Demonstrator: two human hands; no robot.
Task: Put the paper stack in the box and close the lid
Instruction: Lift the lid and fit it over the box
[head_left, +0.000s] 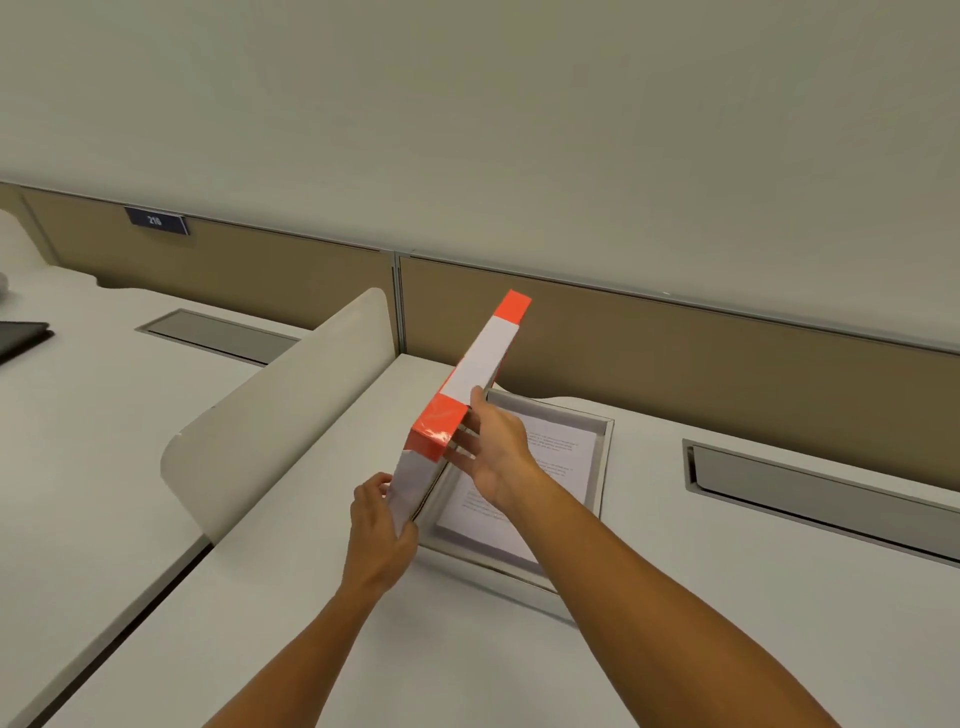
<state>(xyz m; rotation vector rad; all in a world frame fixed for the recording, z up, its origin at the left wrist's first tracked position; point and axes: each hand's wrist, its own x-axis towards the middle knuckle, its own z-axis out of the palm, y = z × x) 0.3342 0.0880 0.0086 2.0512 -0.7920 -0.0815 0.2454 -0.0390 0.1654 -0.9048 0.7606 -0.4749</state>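
Note:
A shallow grey box lies open on the white desk, and the paper stack with printed text lies flat inside it. The white lid with orange corners stands tilted on edge along the box's left side, raised well above it. My left hand grips the lid's near lower edge. My right hand holds the lid near its orange near corner, thumb on the outer rim and fingers underneath. My right forearm covers part of the paper and the box's near wall.
A curved white divider rises just left of the box. A brown partition panel runs along the desk's back. A grey cable-tray flap sits in the desk at right, another flap on the left desk, and a dark object at far left.

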